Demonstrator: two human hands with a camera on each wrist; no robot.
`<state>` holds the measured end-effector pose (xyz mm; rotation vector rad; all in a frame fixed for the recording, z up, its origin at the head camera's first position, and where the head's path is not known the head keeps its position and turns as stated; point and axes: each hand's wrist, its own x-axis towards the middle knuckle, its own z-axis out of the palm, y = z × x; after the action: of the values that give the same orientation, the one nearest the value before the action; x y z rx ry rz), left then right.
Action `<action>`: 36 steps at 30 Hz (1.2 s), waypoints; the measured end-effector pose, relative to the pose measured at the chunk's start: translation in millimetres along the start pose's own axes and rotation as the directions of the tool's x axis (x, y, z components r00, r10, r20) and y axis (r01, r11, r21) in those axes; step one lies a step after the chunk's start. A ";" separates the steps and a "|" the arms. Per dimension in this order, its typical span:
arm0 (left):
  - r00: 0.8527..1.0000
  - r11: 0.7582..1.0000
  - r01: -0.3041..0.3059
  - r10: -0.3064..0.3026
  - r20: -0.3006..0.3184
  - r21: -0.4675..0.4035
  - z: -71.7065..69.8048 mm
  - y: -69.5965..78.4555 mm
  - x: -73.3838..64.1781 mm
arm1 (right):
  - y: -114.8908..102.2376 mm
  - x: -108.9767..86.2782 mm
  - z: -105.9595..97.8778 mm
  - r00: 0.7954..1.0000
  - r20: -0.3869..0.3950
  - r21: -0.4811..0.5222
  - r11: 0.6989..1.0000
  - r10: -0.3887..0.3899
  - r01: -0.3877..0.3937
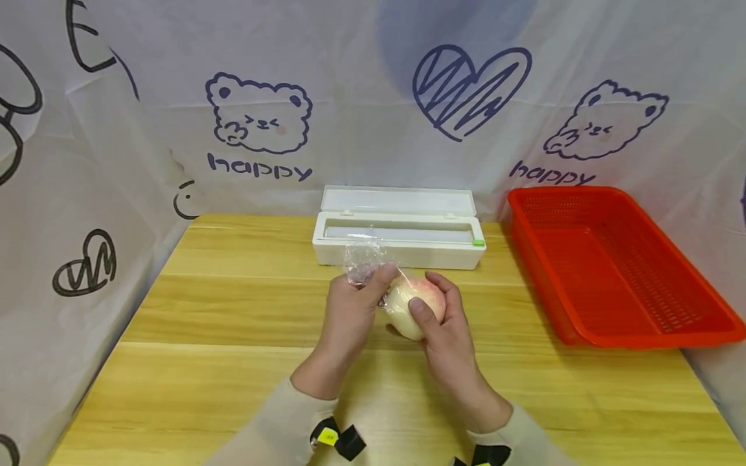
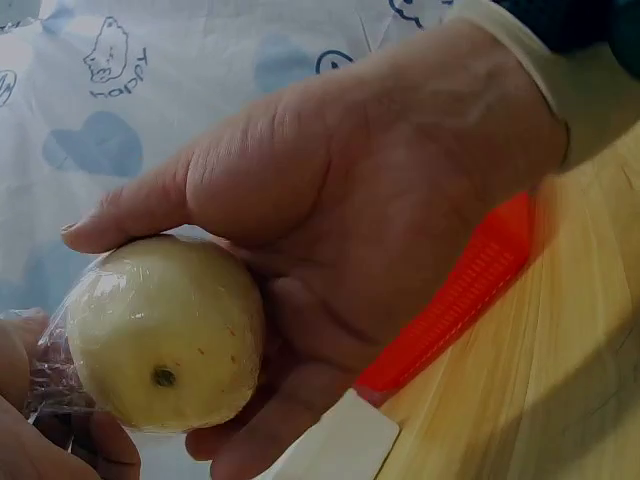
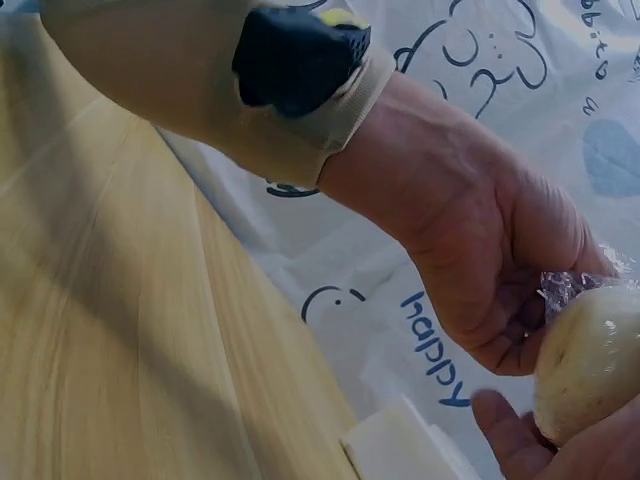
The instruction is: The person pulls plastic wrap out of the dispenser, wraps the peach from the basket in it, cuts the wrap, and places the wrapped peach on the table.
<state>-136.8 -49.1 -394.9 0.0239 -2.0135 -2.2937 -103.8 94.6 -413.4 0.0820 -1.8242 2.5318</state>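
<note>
A pale yellow peach (image 1: 402, 312) with a pink blush is wrapped in clear cling film, which lies tight and shiny over its skin. My right hand (image 1: 451, 340) holds the peach, thumb across its near side and fingers behind it. At the peach's left side, my left hand (image 1: 350, 314) pinches the gathered cling film (image 1: 362, 257), whose loose end sticks up above the thumb. In the left wrist view, a small dark stem hollow shows on the peach (image 2: 165, 330). The left fingers are partly hidden by the film and the peach in the right wrist view.
Behind the hands stands a white cling film box (image 1: 402, 254), lid raised, a roll inside and a green slider (image 1: 478, 243) at its right end. A red plastic basket (image 1: 574, 327) stands at the right. A printed white curtain (image 1: 361, 84) hangs behind the wooden table (image 1: 221, 310).
</note>
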 end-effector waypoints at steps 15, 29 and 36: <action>0.999 0.986 -0.050 0.051 -0.005 0.159 -9.7 8.0 5.3 | -2.9 -7.2 -1.9 0.982 0.035 -0.304 0.934 -0.185 0.187; 0.864 0.924 0.374 -0.317 0.392 -0.075 -5.4 -1.1 12.1 | 0.6 -4.0 -1.7 0.949 0.141 -0.161 0.940 -0.281 0.302; 0.744 0.872 0.477 -0.334 0.578 -0.110 -14.2 -1.8 10.3 | 7.3 7.1 -14.9 0.867 0.333 -0.170 0.881 -0.370 0.441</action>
<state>-146.2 -63.6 -398.0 -0.2621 -2.0832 -3.1294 -111.7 106.3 -424.6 0.7890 -1.9356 2.0737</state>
